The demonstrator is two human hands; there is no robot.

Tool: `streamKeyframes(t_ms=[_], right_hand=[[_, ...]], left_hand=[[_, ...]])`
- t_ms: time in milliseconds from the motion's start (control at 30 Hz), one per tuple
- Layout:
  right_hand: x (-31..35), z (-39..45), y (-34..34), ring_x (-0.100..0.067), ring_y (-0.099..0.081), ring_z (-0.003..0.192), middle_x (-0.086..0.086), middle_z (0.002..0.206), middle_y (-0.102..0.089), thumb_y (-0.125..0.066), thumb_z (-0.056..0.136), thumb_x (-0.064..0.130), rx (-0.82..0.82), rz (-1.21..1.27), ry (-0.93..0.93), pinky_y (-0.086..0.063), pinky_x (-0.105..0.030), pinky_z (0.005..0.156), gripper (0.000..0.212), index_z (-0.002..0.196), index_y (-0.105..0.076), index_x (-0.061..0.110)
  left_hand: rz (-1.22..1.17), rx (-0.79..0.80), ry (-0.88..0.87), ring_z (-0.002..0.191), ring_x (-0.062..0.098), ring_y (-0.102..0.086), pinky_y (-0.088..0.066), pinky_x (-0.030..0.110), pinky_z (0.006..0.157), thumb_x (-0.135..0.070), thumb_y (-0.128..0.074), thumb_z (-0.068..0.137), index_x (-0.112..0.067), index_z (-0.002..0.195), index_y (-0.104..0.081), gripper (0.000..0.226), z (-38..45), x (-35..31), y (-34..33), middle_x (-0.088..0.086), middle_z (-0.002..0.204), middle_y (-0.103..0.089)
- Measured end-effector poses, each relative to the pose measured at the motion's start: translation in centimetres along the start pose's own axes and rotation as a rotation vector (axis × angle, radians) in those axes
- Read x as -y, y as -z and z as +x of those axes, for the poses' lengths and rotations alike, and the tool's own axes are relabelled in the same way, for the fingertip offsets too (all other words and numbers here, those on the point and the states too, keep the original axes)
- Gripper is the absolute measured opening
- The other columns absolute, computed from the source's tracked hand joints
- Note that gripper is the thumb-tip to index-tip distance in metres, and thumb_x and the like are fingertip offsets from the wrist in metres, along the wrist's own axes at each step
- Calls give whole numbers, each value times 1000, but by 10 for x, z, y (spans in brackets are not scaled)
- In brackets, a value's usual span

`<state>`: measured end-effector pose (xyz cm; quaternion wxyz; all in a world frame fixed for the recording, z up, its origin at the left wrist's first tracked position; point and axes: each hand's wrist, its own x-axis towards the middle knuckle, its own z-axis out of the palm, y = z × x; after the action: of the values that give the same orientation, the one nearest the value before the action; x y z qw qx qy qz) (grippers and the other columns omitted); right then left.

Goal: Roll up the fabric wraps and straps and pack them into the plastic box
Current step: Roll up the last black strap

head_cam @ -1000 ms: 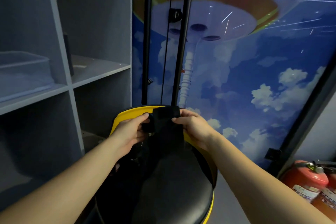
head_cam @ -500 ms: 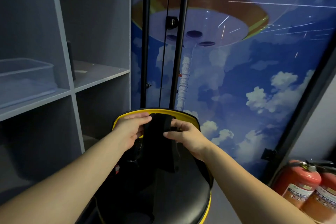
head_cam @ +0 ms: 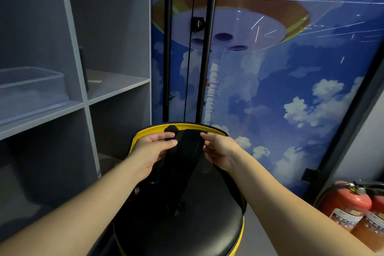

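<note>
change: vs 1 s back, both hands sit lower & a bit wider on the black wrap (head_cam: 182,151); top end now looks flatter, less bunched. Cam tilted too, so part of the shift is just view.
meaning: prob. squaring up the end to start a roll — rolling barely begun, nothing packed yet, I'd say.
L hand (head_cam: 153,147): fingers curled on wrap's left edge near the top, pinching it.
R hand (head_cam: 218,147): thumb + fingertips pinching the right edge, same height.
wrap pos: held up over the black stool seat (head_cam: 207,224), yellow rim; tail hangs down to the seat, over a dark heap (head_cam: 149,189) there.
box: clear plastic box (head_cam: 31,87) on shelf (head_cam: 116,87), well apart at left.
counts: hands 2; wrap in hand 1; other wraps/straps in heap – too dark to count; box 1; stool 1; fire extinguishers (head_cam: 349,206) 2, bottom right.
</note>
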<state>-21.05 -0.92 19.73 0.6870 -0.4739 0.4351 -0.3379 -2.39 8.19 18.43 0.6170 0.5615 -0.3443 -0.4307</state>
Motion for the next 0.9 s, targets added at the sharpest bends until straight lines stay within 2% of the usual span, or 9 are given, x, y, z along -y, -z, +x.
streamKeyframes(t_ms=[67,133,233,333,400,467,633,767,900], right_hand=[[1,0,1,-12,-57,74,5,74,-67,-65,97,20,48,-6,54,-42,-27,73,6,99,-65,26],[1,-1,4,-10,-54,69,6,76,-63,-64,97,21,135,-69,134,-39,-27,69,12,86,-66,27],[-4,-2,6,-22,-61,89,1,97,-72,-68,92,24,249,-127,225,-42,-35,83,16,106,-74,19],[-10,-9,7,-22,-67,106,-3,114,-74,-69,93,17,284,-206,253,-46,-36,94,19,110,-76,22],[-12,-15,6,-14,-69,99,-1,108,-76,-66,96,12,280,-305,271,-48,-27,83,18,107,-77,21],[-15,-17,8,-13,-69,92,-1,101,-77,-65,96,9,243,-341,292,-50,-22,76,18,107,-76,17],[-16,-13,15,-11,-65,84,4,88,-74,-71,90,15,165,-403,242,-45,-23,76,10,93,-76,23],[-2,-9,14,-15,-67,86,0,93,-74,-68,87,33,104,-223,192,-42,-33,81,23,104,-72,20],[16,-12,5,-14,-62,68,0,76,-69,-63,97,35,-44,-175,128,-43,-27,64,21,100,-71,15]], left_hand=[[-77,29,77,92,22,-74,-54,38,90,-23,-71,92,-17,106,-75,17,-1,-4,5,3,96,-79],[-148,50,178,94,22,-72,-51,40,94,-42,-60,96,-16,109,-74,32,1,-9,10,3,98,-79],[-199,61,253,86,23,-72,-50,40,90,-53,-56,94,-13,107,-74,46,6,-14,15,6,91,-78],[-175,72,267,87,20,-71,-51,37,84,-44,-66,92,-14,105,-73,34,4,-16,7,6,96,-78],[-169,81,251,91,19,-71,-51,35,80,-29,-72,90,-14,105,-72,21,3,-15,-2,8,103,-77],[-178,76,230,93,19,-70,-52,34,80,-14,-75,86,-12,114,-69,28,5,-12,-10,6,98,-78],[-183,8,159,110,27,-68,-50,40,103,6,-76,80,-13,123,-68,48,7,-12,-15,13,115,-73],[-124,-19,66,96,24,-74,-56,28,74,8,-81,73,-14,115,-73,48,1,-7,-20,8,106,-77],[-41,-3,9,99,25,-74,-58,30,76,3,-84,71,-18,112,-75,47,-5,-2,-22,7,109,-77]])
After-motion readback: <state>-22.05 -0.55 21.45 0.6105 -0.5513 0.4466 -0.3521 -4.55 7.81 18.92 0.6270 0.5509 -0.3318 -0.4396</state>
